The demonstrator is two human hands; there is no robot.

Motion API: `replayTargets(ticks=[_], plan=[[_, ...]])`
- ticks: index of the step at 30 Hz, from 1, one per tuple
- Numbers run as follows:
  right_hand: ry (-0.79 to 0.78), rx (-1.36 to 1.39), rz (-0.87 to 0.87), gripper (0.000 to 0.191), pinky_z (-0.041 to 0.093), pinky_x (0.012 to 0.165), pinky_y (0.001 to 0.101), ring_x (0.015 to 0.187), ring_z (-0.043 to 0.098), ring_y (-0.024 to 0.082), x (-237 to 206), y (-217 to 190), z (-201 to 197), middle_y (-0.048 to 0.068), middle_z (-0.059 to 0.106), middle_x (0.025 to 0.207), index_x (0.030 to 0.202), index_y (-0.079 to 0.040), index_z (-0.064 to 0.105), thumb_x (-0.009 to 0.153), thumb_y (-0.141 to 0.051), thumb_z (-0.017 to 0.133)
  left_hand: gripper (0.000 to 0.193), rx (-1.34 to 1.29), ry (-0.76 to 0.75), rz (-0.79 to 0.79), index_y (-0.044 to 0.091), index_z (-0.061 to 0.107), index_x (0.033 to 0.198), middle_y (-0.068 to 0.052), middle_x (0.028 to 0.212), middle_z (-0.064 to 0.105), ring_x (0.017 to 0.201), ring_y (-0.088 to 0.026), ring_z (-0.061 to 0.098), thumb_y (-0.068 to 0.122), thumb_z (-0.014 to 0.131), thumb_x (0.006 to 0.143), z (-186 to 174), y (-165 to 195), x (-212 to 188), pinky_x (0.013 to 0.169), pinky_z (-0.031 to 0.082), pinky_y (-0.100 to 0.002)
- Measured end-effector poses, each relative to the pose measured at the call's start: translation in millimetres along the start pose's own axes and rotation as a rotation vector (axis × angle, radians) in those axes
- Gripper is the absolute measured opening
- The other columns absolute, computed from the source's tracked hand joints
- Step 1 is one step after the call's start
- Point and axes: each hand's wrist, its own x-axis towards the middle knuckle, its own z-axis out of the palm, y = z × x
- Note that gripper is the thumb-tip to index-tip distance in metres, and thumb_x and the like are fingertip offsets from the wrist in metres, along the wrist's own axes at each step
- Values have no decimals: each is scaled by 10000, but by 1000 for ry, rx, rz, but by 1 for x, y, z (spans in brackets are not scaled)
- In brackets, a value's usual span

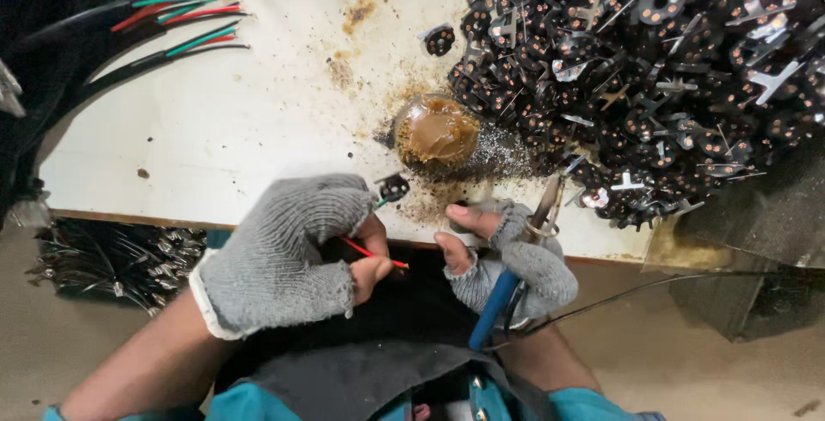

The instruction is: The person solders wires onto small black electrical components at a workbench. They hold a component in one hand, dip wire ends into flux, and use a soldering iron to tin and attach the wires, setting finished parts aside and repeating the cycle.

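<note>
At the table's (215, 129) near edge, the left hand (284, 253) pinches a red wire (371, 253) with a small black plug (394, 186), while the right hand (507, 258) grips a blue-handled soldering iron (516, 266).

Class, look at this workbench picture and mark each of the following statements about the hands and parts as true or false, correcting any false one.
1. Both hands wear grey fingerless knit gloves. True: left hand, right hand.
2. The left hand pinches a small black plug part with red and green wires. True.
3. The right hand holds a pair of scissors. False: it holds a blue-handled soldering iron.
4. The pile of black plug parts lies at the bench's left end. False: it lies at the right; cables with coloured wires lie at the left.
5. A small jar of brown paste stands open on the white bench. True.
</note>
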Motion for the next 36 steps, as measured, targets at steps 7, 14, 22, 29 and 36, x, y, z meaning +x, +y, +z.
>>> replayTargets(ticks=[7,14,22,29,36], plan=[[-128,958,1072,255,570,765,349,867,715,194,-20,23,0,119,768,919,1003,23,760,817,-100,882,127,-476,-203,-418,51,708,796,-10,726,664,676,-62,556,143,794,814,41,-26,-17,593,478,-269],[-65,111,9,189,554,672,282,739,718,171,-7,1,3,58,723,839,1014,-82,716,867,-126,826,159,-10,-136,26,112,671,825,-77,946,666,856,-231,704,178,798,756,32,0,-11,722,550,-331],[-124,-33,-92,191,565,706,308,808,742,209,10,-8,6,86,789,1081,1030,-103,747,876,5,774,256,447,96,342,121,697,967,-91,977,690,869,-328,697,175,797,738,28,-19,1,711,556,-433],[-97,-93,-118,341,564,752,342,817,722,243,2,-1,4,61,760,959,1081,-109,754,779,-103,911,235,486,175,243,129,653,871,-94,937,691,835,-332,684,172,806,698,36,-26,0,693,542,-438],[-119,-23,-137,361,589,775,324,865,755,234,4,0,5,72,762,983,1122,-97,734,802,-59,896,218,560,225,278,108,672,922,-110,961,689,823,-343,672,182,808,768,40,-25,2,667,532,-450]])
